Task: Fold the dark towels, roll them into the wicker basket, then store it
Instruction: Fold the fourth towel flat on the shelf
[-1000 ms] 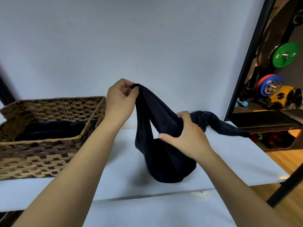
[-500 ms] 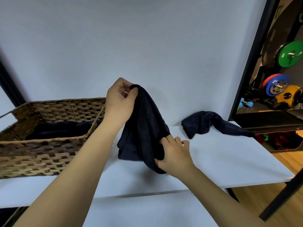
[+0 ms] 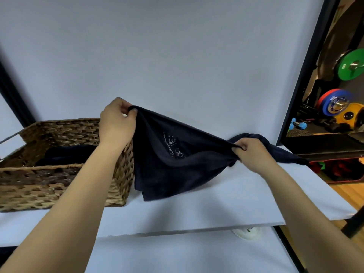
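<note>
The dark towel (image 3: 173,166) hangs spread between both hands above the white surface (image 3: 226,196), its lower edge brushing the surface just right of the wicker basket (image 3: 65,186). The left hand (image 3: 116,123) pinches one top corner between thumb and curled fingers at about 10 o'clock from the towel's middle, held high; the right hand (image 3: 252,154) grips the opposite corner in a closed fist at about 3 o'clock, held lower, so the top edge slopes down to the right. A printed label shows on the cloth. By my reading, this towel is only being opened out, with folding and rolling not yet begun. Dark fabric already lies inside the basket, which suggests part of the job is done. A second dark towel (image 3: 285,152) lies crumpled behind the right hand, still unfolded, and the basket has yet to be stored.
</note>
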### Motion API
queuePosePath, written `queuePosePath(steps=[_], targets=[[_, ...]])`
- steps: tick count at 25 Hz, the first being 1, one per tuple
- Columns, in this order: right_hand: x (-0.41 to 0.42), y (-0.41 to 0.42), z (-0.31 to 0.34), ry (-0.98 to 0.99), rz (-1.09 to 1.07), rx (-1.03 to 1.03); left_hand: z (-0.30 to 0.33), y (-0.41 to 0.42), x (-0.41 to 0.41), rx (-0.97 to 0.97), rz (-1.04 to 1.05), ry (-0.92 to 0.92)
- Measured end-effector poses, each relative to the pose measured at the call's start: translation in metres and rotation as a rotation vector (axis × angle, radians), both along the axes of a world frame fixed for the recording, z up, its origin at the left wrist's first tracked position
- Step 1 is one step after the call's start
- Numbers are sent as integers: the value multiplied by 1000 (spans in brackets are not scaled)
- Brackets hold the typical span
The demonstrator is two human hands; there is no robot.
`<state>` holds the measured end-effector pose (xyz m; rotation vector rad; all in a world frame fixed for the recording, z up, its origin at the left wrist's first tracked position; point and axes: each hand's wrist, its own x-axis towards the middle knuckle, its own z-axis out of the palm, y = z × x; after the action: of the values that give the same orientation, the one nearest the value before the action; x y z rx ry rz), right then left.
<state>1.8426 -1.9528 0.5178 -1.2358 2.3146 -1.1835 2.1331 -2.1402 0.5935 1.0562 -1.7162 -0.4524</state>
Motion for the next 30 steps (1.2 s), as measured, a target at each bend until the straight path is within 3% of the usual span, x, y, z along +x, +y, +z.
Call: queuePosePath(steps=[3, 8, 13, 17, 19, 23, 25, 27, 30], targets=[[-18, 5, 16, 175, 39, 269, 10, -9, -5, -22, 84, -153], [-32, 19, 29, -36, 185, -84, 21, -32, -2, 40, 117, -229], [-32, 19, 19, 17, 319, -85, 17, -40, -8, 95, 95, -253], [-28, 18, 18, 98, 339, -249, 10, -44, -9, 140, 81, -246], [-29, 19, 21, 242, 293, -155, 8, -46, -7, 159, 57, -207], [-29, 25, 18, 642, 181, 244, 5, -42, -9, 157, -6, -170], [-31, 26, 20, 674, 91, 281, 6, -41, -7, 164, -9, -189], [-31, 20, 36, 531, 11, 115, 17, -42, -4, 159, -33, -134], [-42, 7, 78, 260, -94, -308, 50, -43, -12, 149, -134, 149]])
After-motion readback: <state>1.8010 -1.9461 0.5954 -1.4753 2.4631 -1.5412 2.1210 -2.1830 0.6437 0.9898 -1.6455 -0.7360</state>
